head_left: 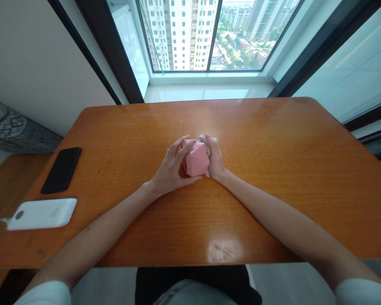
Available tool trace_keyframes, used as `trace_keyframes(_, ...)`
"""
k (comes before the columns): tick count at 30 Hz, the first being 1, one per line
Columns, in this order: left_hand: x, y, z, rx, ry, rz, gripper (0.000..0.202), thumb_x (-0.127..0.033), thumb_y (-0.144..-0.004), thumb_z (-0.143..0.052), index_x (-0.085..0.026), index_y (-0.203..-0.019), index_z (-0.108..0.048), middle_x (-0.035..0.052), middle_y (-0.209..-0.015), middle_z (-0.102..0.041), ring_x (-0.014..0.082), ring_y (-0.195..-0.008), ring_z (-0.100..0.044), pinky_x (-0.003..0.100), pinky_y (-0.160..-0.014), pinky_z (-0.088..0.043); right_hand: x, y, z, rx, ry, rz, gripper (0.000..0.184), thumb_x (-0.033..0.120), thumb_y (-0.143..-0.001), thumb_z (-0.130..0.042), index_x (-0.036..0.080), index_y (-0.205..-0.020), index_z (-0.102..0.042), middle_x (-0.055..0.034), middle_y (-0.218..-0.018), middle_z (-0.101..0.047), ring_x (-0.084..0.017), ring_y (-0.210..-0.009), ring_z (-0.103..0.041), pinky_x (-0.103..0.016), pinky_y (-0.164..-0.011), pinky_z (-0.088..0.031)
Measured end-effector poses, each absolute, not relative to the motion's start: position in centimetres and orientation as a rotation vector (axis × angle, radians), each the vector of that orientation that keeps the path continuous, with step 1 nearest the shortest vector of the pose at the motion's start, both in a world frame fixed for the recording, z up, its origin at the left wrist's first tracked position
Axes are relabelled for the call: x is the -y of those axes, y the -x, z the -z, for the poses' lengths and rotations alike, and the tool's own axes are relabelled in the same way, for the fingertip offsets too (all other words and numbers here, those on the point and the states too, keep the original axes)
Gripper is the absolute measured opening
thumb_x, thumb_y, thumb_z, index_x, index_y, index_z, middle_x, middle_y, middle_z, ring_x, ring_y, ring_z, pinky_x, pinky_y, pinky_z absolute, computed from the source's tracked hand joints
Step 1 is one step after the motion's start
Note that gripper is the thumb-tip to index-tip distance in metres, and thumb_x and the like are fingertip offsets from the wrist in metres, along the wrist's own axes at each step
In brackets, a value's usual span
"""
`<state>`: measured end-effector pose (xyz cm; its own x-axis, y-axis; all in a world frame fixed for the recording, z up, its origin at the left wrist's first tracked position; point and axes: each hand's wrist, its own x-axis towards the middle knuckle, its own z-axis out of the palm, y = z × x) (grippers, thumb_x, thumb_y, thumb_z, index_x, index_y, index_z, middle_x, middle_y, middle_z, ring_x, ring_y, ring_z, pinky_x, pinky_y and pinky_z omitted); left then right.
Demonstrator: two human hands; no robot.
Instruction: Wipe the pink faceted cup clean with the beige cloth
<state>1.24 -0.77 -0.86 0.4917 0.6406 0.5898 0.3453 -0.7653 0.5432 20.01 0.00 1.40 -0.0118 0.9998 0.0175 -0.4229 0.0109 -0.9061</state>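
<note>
Pink object: a faceted pink block (197,161), mid-table, held between the 2 hands; whether it touches the tabletop, cannot tell.
Left hand (169,168): curled round the block's left side, fingers over the top, thumb along the near lower edge; grip about as wide as the block.
Right hand (215,159): at the block's right side, thumb uppermost, closed on a whitish cloth (205,143); its other fingers mostly hidden.
Cloth: crumpled, pressed between right hand and block; edges poke out at top and bottom.
Table (273,144): brown wood grain, rounded far corners, 1 pale glare patch at the near edge.
Table's left end: 2 flat items, well apart from the hands. Black phone (62,170) lies farther off; white slab-like device (44,214) nearer, dark round spot at its left end.
Forearms: bare, reaching in from both lower corners; pale sleeves (44,293) at the bottom.
Window (213,40): beyond the far edge, dark-framed; tall buildings and greenery outside.
</note>
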Motion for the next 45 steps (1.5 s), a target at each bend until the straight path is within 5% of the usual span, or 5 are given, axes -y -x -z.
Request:
trace_keyframes(4, 0.9, -1.3, 0.3, -0.869, -2.274, -1.203, 0.107, -0.067, -0.08, -0.101, -0.035, -0.168, -0.049, 0.0152, -0.166, -0.059, 0.0401, -0.152, -0.062, 0.058, -0.129, -0.052, 0.4, -20.0, -1.0, 0.94, 0.879, -1.338, 0.069, 0.092, -0.09, -0.068, 0.025, -0.075, -0.062, 0.0026, -0.069, -0.057, -0.014, -0.063, -0.049, -0.03, -0.06, -0.042)
trace_keyframes(9, 0.4, -1.1, 0.4, -0.852, -1.979, -1.084, 0.092, -0.073, -0.089, -0.088, -0.03, -0.162, -0.05, 0.0098, -0.14, -0.074, 0.025, -0.105, -0.075, 0.041, -0.094, -0.064, 1.0, -20.1, 0.0, 1.044, 0.912, -1.267, 0.059, 0.08, -0.093, -0.076, 0.024, -0.076, -0.065, 0.0031, -0.069, -0.056, -0.014, -0.063, -0.048, -0.029, -0.06, -0.04)
trace_keyframes(21, 0.1, -1.3, 1.6, -0.671, -2.242, -1.154, 0.14, -0.068, -0.075, -0.104, -0.037, -0.181, -0.019, 0.0198, -0.181, -0.037, 0.0455, -0.167, -0.044, 0.069, -0.138, -0.043, 1.2, -19.8, -1.3, 1.03, 0.882, -1.279, 0.061, 0.08, -0.096, -0.073, 0.023, -0.073, -0.066, 0.0024, -0.067, -0.058, -0.013, -0.061, -0.048, -0.029, -0.057, -0.04)
trace_keyframes(27, 0.4, -1.6, 1.1, -0.671, -2.293, -1.197, 0.125, -0.049, -0.084, -0.102, -0.033, -0.178, -0.023, 0.021, -0.176, -0.043, 0.0424, -0.165, -0.047, 0.068, -0.136, -0.047, 1.1, -19.8, -1.3, 1.021, 0.902, -1.265, 0.064, 0.082, -0.094, -0.075, 0.024, -0.071, -0.061, 0.0031, -0.067, -0.055, -0.012, -0.061, -0.046, -0.028, -0.057, -0.039)
trace_keyframes(45, 0.4, -1.8, 1.0, -0.665, -2.278, -1.208, 0.122, -0.047, -0.083, -0.103, -0.033, -0.176, -0.026, 0.021, -0.174, -0.044, 0.0427, -0.163, -0.049, 0.069, -0.134, -0.048, 1.2, -19.8, -1.5, 1.014, 0.921, -1.266, 0.063, 0.083, -0.092, -0.075, 0.025, -0.073, -0.062, 0.0023, -0.069, -0.055, -0.013, -0.063, -0.047, -0.029, -0.058, -0.041)
